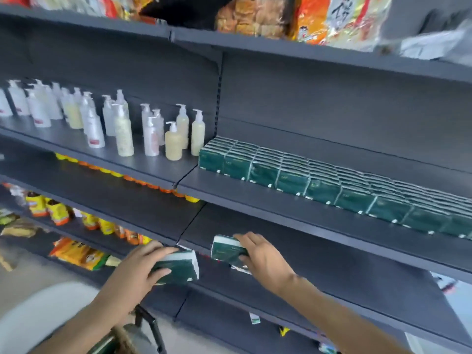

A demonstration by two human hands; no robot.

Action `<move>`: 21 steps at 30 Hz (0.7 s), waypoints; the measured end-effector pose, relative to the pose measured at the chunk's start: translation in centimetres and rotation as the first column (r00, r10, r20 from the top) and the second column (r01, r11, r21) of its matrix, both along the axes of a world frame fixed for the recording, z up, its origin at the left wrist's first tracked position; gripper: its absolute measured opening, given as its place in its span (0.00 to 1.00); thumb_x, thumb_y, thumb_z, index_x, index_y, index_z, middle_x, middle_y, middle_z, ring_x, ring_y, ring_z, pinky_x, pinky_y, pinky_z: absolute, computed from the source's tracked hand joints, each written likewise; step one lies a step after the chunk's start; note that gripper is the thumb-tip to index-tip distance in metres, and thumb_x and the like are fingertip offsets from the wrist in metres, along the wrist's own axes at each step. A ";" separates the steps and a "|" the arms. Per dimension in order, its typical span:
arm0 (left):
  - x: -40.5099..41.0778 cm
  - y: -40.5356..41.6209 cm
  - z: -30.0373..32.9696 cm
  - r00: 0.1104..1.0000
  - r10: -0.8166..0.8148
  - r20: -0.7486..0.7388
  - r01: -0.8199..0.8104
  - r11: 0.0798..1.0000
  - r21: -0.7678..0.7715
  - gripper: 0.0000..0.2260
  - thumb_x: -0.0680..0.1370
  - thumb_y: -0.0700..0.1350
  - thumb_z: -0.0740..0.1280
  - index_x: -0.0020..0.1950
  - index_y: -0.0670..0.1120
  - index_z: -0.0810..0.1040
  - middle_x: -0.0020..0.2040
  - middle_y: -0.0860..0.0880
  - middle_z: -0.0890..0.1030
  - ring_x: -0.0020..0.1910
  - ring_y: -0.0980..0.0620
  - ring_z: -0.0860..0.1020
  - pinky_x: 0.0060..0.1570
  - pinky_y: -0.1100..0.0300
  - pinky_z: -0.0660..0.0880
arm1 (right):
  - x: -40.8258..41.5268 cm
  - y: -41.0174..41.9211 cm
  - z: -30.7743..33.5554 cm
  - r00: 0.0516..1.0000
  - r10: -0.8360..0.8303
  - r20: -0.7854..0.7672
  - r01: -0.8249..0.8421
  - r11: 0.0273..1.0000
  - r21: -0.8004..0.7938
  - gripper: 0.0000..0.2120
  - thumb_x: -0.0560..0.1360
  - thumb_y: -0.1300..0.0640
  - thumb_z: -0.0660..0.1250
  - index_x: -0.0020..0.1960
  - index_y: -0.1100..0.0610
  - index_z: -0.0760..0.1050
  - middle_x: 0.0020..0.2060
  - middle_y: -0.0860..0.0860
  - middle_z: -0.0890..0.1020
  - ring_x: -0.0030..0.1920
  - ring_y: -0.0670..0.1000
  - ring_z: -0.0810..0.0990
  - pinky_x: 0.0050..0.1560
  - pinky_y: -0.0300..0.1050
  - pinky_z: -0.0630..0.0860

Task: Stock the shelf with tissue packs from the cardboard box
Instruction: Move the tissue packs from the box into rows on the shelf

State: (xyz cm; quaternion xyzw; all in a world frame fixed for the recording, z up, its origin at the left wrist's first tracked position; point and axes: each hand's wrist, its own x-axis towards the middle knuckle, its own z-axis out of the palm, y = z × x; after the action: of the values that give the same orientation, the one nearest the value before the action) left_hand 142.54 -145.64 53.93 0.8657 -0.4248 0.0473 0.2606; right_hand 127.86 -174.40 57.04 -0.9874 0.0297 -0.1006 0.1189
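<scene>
A dark green plastic-wrapped tissue pack (pixel 178 268) is clamped in the left hand (pixel 139 270), another green pack (pixel 228 250) in the right hand (pixel 263 256), both at the dark grey metal lower shelf (pixel 344 282). Either could be dropped off its front edge if released early.

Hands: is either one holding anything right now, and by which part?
Each grips a green tissue pack. The left hand clasps its pack across the left end; the right hand holds its pack by the right end.

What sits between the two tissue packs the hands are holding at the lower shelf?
Nothing: the head view shows only bare dark shelf between the left pack and right pack.
</scene>
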 end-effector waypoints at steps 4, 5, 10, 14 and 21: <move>-1.3 -5.7 3.6 0.992 -0.115 0.056 0.115 0.993 0.003 0.19 0.78 0.52 0.71 0.67 0.63 0.74 0.55 0.65 0.71 0.52 0.58 0.75 0.41 0.63 0.71 | -4.2 -5.0 3.4 0.994 -0.080 0.078 0.083 0.996 -0.028 0.25 0.80 0.60 0.64 0.76 0.56 0.63 0.65 0.53 0.73 0.65 0.56 0.71 0.68 0.46 0.66; -1.7 -7.1 4.3 0.988 -0.137 0.075 0.137 0.991 0.000 0.19 0.78 0.53 0.71 0.67 0.64 0.73 0.55 0.65 0.71 0.52 0.59 0.75 0.40 0.63 0.72 | -5.3 -6.1 4.1 0.990 -0.101 0.099 0.105 0.994 -0.036 0.25 0.81 0.59 0.63 0.76 0.56 0.63 0.64 0.52 0.73 0.65 0.56 0.71 0.67 0.47 0.66; -4.3 -14.3 6.7 0.953 -0.227 0.202 0.223 0.974 0.041 0.22 0.78 0.69 0.53 0.70 0.67 0.71 0.53 0.67 0.71 0.51 0.61 0.74 0.48 0.59 0.71 | -11.5 -12.1 6.9 0.966 -0.164 0.201 0.176 0.983 -0.046 0.26 0.80 0.59 0.65 0.76 0.54 0.62 0.63 0.51 0.72 0.62 0.56 0.72 0.63 0.51 0.71; -7.5 -20.5 7.7 0.930 -0.287 0.231 0.294 0.956 0.006 0.27 0.78 0.72 0.45 0.71 0.67 0.70 0.54 0.68 0.71 0.51 0.65 0.71 0.48 0.63 0.71 | -16.8 -16.9 8.2 0.951 -0.169 0.260 0.193 0.979 -0.067 0.27 0.79 0.59 0.66 0.76 0.52 0.63 0.60 0.51 0.73 0.59 0.56 0.73 0.61 0.50 0.73; -14.5 -31.0 9.4 0.872 -0.407 0.270 0.417 0.909 0.023 0.23 0.78 0.66 0.53 0.72 0.69 0.67 0.53 0.70 0.70 0.49 0.65 0.72 0.46 0.64 0.72 | -25.5 -24.6 9.0 0.944 -0.161 0.290 0.205 0.970 -0.129 0.26 0.79 0.61 0.67 0.74 0.48 0.66 0.59 0.49 0.73 0.55 0.54 0.74 0.55 0.50 0.77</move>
State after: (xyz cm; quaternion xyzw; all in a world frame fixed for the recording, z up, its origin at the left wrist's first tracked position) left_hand 128.01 -176.66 63.31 0.7358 -0.6298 0.1154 0.2203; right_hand 102.38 -198.98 66.07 -0.9627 0.0964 -0.2504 0.0339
